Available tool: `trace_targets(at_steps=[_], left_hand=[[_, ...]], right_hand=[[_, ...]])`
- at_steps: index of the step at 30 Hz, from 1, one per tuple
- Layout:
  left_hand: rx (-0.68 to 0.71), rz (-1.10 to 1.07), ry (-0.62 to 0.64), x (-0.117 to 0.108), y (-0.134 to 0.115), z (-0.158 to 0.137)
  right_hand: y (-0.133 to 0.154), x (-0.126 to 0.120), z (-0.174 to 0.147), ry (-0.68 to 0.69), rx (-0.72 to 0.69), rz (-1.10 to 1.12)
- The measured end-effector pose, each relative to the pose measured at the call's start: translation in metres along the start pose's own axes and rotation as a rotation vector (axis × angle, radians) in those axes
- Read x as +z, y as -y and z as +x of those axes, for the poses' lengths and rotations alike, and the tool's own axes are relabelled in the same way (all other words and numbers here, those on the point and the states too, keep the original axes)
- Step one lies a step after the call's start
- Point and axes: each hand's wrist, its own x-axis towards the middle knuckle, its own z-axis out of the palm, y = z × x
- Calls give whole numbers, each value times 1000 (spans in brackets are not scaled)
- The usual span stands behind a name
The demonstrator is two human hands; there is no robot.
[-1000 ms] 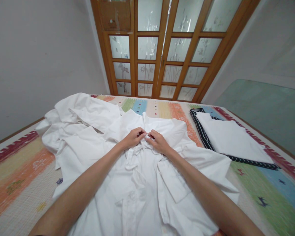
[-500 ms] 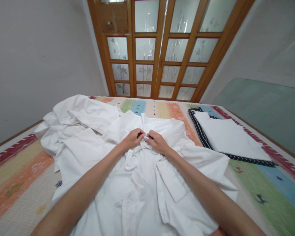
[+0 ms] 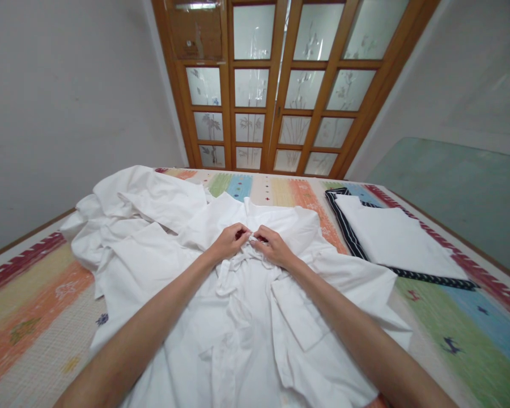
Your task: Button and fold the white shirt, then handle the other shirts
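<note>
A white garment (image 3: 195,317), with a pocket flap or panel and a narrow strip or tie down its middle, lies spread and wrinkled across the bed or table in front of me. Near its upper centre, my left hand (image 3: 233,239) pinches the cloth with thumb and fingertips. Just beside it, almost touching, my right hand (image 3: 271,245) pinches the same gathered spot. Whatever small part sits between the fingertips is too small to make out. More bunched white cloth (image 3: 148,192) lies at the far left; I cannot tell whether it belongs to the same garment.
A folded white cloth (image 3: 399,232) rests on a folded black-and-white striped one (image 3: 351,232) at the right. Beneath everything is a colourful patterned cover (image 3: 38,317). Walls stand on both sides, a pale green panel (image 3: 459,187) at the right, and wood-framed glass doors (image 3: 276,90) behind.
Both hands keep the same pinch at the same spot on the garment. The whole view has shifted very slightly; nothing else has visibly moved.
</note>
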Motion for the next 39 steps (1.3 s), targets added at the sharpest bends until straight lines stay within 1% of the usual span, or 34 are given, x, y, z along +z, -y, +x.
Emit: trace_targets(at_steps=[3, 7, 17, 20, 26, 29, 34, 39], left_hand=[[-10, -27, -14, 1, 0, 1], [-15, -64, -17, 2, -1, 1], [4, -33, -13, 3, -3, 1], [12, -8, -12, 3, -4, 0], [15, 10, -11, 3, -5, 0], [19, 5, -15, 4, -6, 0], [14, -3, -31, 4, -6, 1], [0, -12, -19, 4, -4, 1]], right_hand=[[-2, 2, 0, -36, 18, -6], [-4, 4, 0, -40, 36, -23], [-2, 6, 0, -60, 45, -127], [0, 7, -1, -46, 46, -197], [6, 10, -2, -7, 87, -467], [9, 12, -3, -43, 124, -509], [10, 12, -4, -118, 135, -538], [16, 11, -3, -11, 163, -647]])
